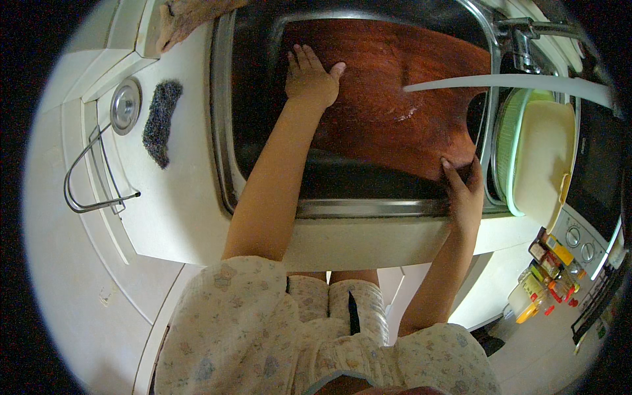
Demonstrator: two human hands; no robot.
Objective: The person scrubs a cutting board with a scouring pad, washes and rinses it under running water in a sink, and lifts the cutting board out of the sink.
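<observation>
A wide reddish-brown sheet, its material unclear, lies in the metal sink (365,208); the sheet (375,113) looks wet and has an uneven right edge. Flat on its left part rests my left hand (311,76), fingers spread and thumb apart. My right hand (461,182) pinches the sheet's lower right corner between thumb and fingers, close to the sink's front right corner. A pale hose or stream (493,83) reaches from the right to above the middle of the sheet.
The faucet (523,44) stands at the back right. Beside the sink are a green basket (511,148) and a cream board or lid (545,158). A dark scouring pad (162,123), a round metal lid (125,106) and a wire rack (98,197) are at left. Several bottles (548,276) stand lower right.
</observation>
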